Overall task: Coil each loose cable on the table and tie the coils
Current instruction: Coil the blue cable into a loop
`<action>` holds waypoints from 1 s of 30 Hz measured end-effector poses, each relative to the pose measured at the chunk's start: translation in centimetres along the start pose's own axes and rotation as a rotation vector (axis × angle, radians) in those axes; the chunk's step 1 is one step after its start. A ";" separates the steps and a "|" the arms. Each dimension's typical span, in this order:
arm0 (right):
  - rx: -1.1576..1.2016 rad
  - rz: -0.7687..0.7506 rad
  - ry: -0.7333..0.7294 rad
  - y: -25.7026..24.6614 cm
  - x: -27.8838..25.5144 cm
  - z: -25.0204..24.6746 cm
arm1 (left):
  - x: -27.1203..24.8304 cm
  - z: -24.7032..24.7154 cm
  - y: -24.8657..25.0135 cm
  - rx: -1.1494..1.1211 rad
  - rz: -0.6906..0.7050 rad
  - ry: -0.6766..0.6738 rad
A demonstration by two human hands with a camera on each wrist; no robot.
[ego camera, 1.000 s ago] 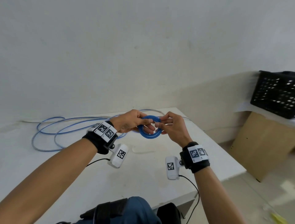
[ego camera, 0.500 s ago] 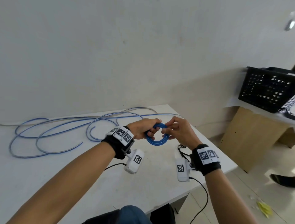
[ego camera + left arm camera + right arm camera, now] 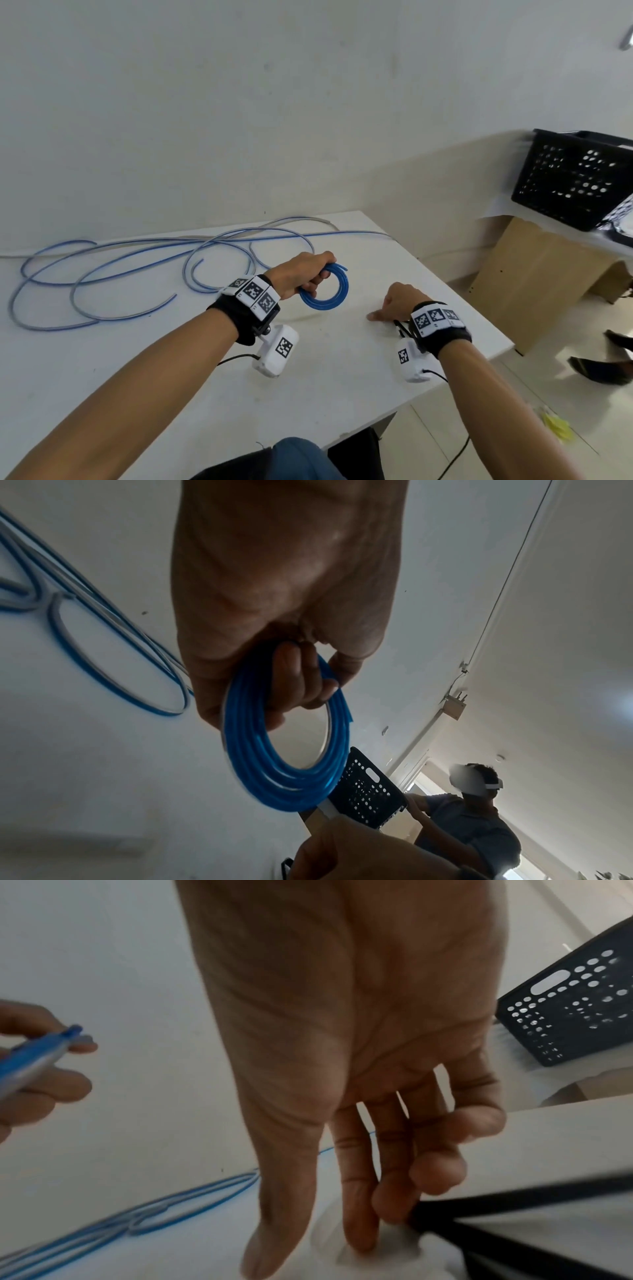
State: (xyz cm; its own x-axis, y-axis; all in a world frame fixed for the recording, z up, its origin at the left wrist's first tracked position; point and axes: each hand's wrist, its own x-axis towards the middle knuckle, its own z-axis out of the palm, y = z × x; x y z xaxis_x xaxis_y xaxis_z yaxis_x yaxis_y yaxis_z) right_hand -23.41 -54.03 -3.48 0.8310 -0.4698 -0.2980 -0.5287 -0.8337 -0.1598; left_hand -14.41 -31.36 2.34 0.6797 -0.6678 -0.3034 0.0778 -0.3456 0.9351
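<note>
Clenched round the upper arc of the blue coil (image 3: 323,305), with the left hand (image 3: 298,274) as the grip: fingers hooked through the ring in the left wrist view, wraps bunched together, ring hanging clear above the surface (image 3: 171,377). No tie seen on the coil yet.

Lowered to the surface on the near right side, the right hand (image 3: 397,301), index finger stretched flat, other fingers (image 3: 435,1175) bent down against a black strip (image 3: 514,1194), probably the tie. Could not tell whether pinched already or only touched; blurred there.

Turned, for the coming move, on this: strip lying under the right hand, to the right of the coil and lower, near it but apart. Right hand by far the nearer to the strip; left hand already occupied. Judged next: strip lifted up and leftward to the coil's free lower arc, opposite the gripping fingers, and passed through the open ring.

Left sprawled across the far left of the surface, the loose blue-and-grey cable (image 3: 222,240), uncoiled, well apart from both hands.
</note>
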 end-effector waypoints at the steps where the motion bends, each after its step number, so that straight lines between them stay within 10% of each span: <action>1: -0.024 0.013 0.000 -0.4 0.2 0.3 | -0.1 -0.3 0.0 -0.001 0.003 0.000; 11: 0.018 -0.039 0.049 -5.2 0.4 -4.0 | -1.1 -8.1 -1.9 -0.127 0.021 0.099; 18: 1.029 -0.567 0.010 -18.5 -1.4 -5.1 | -1.7 -13.6 -5.6 -0.268 0.072 0.392; 23: 1.048 -0.763 -0.118 -28.8 -1.2 -2.0 | -3.7 -18.4 -7.8 -0.324 0.130 0.681; 30: 0.905 -0.964 0.347 -37.0 0.1 4.2 | -6.6 -22.5 -11.2 -0.410 0.190 0.950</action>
State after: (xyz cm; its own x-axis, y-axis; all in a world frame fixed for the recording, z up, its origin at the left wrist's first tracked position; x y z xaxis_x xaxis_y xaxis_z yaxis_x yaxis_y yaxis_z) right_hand -4.52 -22.01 -1.59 0.8607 0.0244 0.5086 0.4633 -0.4519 -0.7623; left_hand -3.36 -8.28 -2.03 0.9853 0.1654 -0.0427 0.0300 0.0784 0.9965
